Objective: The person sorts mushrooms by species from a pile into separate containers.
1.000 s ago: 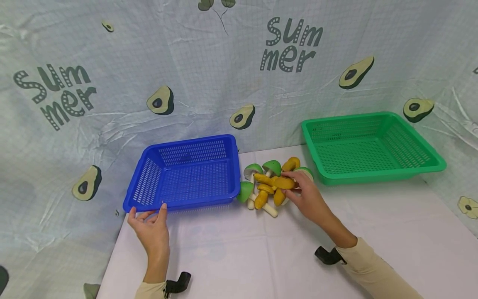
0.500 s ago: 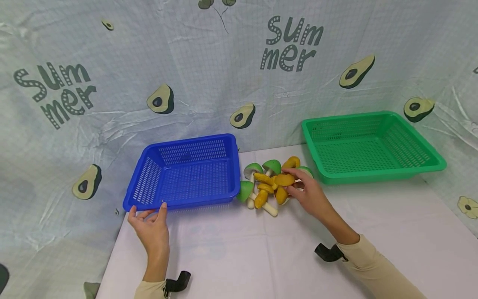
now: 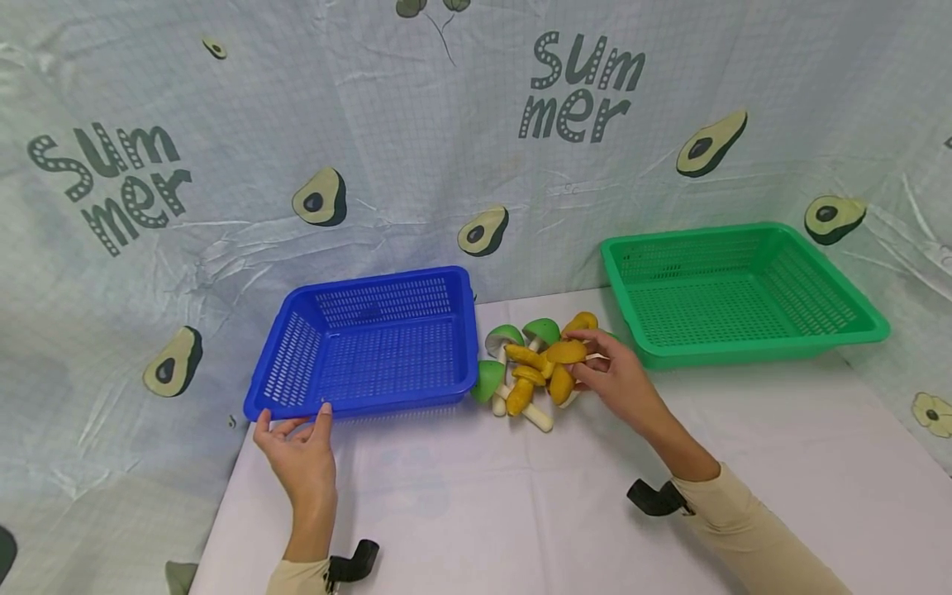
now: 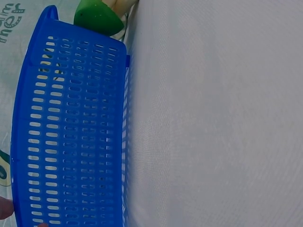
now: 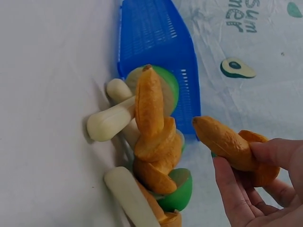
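Note:
My right hand (image 3: pixel 613 376) pinches a yellow-orange toy mushroom (image 5: pixel 225 144) between thumb and fingers, just over the right side of the mushroom pile. In the right wrist view its stem points away from my hand and the cap is partly hidden by the thumb. Beneath lie more yellow mushrooms (image 3: pixel 521 397) and several green-capped, pale-stemmed ones (image 3: pixel 488 380), heaped together. On the left, my left hand (image 3: pixel 301 459) holds the front rim of the blue basket (image 3: pixel 364 405), near its left corner. Only fingertips (image 4: pixel 5 208) of that hand appear in the left wrist view.
A green basket (image 3: pixel 647 360) stands at the back right, beyond the pile. The blue basket's right side borders the mushrooms. A printed cloth backdrop (image 3: pixel 402 182) rises behind the white-covered table (image 3: pixel 461 512).
My right hand has shifted slightly right and up, and the yellow mushroom in it has turned so its stem shows more. My left hand stays on the blue basket's rim.

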### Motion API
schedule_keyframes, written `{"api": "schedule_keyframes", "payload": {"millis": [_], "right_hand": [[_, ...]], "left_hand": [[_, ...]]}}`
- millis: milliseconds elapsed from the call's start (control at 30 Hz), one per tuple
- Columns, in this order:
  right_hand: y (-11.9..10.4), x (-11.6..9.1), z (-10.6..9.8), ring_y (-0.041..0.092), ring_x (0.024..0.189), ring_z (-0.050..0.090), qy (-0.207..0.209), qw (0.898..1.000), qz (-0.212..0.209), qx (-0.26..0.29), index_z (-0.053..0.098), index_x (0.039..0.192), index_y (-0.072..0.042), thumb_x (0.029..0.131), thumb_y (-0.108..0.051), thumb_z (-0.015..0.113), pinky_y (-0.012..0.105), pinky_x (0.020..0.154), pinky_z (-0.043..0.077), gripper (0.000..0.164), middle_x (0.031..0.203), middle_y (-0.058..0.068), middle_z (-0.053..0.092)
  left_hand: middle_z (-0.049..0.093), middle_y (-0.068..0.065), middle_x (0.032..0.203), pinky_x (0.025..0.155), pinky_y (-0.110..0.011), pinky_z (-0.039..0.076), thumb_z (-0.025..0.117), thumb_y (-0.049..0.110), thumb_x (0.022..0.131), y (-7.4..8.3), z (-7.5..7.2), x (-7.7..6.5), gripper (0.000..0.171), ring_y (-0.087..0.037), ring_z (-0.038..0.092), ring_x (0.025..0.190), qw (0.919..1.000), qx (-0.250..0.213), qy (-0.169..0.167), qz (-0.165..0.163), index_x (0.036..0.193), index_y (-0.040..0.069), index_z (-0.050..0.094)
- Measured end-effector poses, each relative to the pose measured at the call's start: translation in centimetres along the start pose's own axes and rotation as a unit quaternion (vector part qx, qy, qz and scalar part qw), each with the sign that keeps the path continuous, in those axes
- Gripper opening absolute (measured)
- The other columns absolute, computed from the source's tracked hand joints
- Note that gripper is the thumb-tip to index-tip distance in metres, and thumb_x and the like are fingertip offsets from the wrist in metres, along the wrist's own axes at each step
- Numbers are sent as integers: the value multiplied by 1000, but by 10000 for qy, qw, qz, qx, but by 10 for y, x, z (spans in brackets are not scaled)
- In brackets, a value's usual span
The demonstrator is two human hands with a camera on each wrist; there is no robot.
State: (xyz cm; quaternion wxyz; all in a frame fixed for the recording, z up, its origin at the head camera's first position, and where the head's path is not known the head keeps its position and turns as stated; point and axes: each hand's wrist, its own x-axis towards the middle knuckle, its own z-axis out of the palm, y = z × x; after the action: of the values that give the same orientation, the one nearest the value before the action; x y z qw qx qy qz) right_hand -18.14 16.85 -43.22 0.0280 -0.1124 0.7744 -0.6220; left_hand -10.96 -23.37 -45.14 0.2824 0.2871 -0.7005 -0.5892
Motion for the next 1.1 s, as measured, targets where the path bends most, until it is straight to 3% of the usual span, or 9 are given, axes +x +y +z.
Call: {"api": "schedule_keyframes", "payload": {"millis": [133, 500, 733, 1100], "right_hand": [[-1, 3, 0, 28, 99, 70, -52, 10000, 32, -19, 52, 142, -3, 96, 1, 61, 44, 81, 60, 47, 120, 23, 54], [-12, 8, 3, 31, 108, 67, -133, 9996, 212, 160, 50, 145, -4, 95, -3, 63, 38, 80, 61, 52, 124, 20, 54], [-20, 16, 4, 28, 105, 67, -337, 9990, 79, 284, 51, 145, -5, 95, -2, 61, 47, 83, 60, 51, 124, 20, 55], [-32, 24, 8, 28, 104, 69, -481, 9985, 49, 253, 53, 143, -13, 97, -5, 62, 45, 83, 60, 48, 125, 18, 58]], "left_hand": [[43, 3, 110, 67, -11, 44, 74, 27, 94, 0, 0, -1, 87, -8, 55, 81, 10000, 56, 9, 23, 158, 14, 16], [43, 4, 111, 67, -11, 44, 73, 28, 95, 1, -1, -3, 85, -9, 55, 82, 9998, 172, 16, -9, 158, 15, 16], [43, 4, 111, 67, -10, 44, 73, 29, 95, 1, -1, -2, 86, -9, 55, 83, 9999, 160, -6, -19, 158, 15, 16], [43, 4, 111, 67, -10, 44, 73, 29, 94, 2, 0, -2, 86, -8, 56, 82, 9998, 181, 29, -45, 158, 15, 17]]}}
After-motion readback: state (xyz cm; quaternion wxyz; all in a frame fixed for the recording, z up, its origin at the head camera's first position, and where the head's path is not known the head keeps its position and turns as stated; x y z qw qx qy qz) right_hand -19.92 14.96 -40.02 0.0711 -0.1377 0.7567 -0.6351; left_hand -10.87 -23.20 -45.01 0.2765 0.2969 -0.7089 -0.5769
